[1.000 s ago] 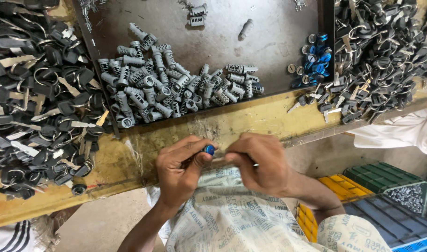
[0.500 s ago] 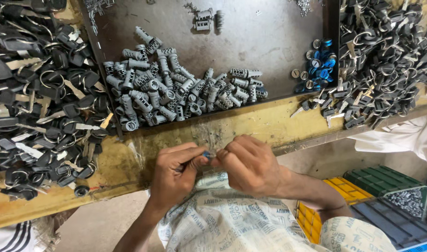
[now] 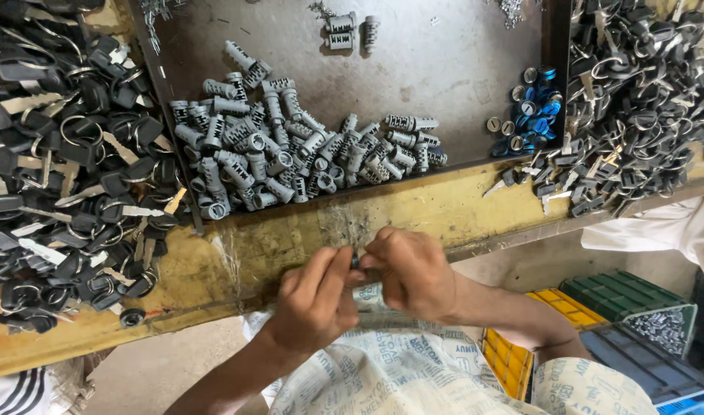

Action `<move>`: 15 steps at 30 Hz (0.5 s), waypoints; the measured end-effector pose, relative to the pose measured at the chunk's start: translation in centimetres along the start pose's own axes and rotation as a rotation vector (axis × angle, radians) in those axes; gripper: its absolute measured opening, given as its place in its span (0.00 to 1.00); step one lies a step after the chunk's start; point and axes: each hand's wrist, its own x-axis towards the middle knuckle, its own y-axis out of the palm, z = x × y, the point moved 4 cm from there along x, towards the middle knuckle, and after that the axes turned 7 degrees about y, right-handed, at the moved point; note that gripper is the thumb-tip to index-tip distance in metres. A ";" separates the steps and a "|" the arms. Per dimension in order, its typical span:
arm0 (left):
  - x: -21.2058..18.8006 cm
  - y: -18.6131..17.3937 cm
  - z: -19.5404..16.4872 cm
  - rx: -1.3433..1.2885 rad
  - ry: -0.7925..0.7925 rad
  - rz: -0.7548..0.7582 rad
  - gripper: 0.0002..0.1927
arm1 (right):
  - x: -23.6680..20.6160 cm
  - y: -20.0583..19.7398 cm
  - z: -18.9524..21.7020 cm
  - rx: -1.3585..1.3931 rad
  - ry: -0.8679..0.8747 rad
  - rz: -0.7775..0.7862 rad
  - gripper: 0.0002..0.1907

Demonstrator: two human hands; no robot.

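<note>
Hands meet at bench edge: left hand [image 3: 315, 296] & right hand [image 3: 410, 270], grip clamped on small blue-tipped part [image 3: 356, 261].

Grey cylinders [image 3: 290, 154] in a brown tray [image 3: 444, 61], blue caps [image 3: 536, 107], black keys [image 3: 59, 154], yellow bench [image 3: 444, 211].

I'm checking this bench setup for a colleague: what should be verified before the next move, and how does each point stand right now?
1. Small blue part pinched between left hand and right hand: ok.
2. Part's exact seating, hidden by fingers: cannot tell.
3. Grey cylinders heaped in the tray: ok.
4. Blue caps at hand in the tray's corner: ok.
5. Black keys kept off the bench edge: ok.
</note>
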 end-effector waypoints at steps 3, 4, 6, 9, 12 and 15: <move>0.8 0.2 -0.2 -0.115 -0.092 0.026 0.16 | -0.3 0.9 -0.6 -0.031 -0.048 0.002 0.11; 1.1 0.5 0.0 -0.160 -0.178 0.014 0.14 | -0.1 1.2 -0.8 -0.019 -0.054 0.004 0.11; 1.5 1.2 0.2 -0.250 -0.348 -0.009 0.09 | 0.3 1.5 -1.2 -0.071 -0.060 0.002 0.10; 2.7 1.5 0.0 -0.126 -0.314 -0.094 0.10 | 1.3 1.0 -1.4 -0.223 -0.021 0.020 0.11; 3.4 1.7 0.8 -0.331 -0.426 -0.185 0.12 | 2.0 -0.3 -1.3 -0.242 0.142 0.055 0.15; 4.0 1.3 1.3 -0.399 -0.485 -0.269 0.12 | 2.2 -1.6 -0.8 -0.160 0.301 0.033 0.18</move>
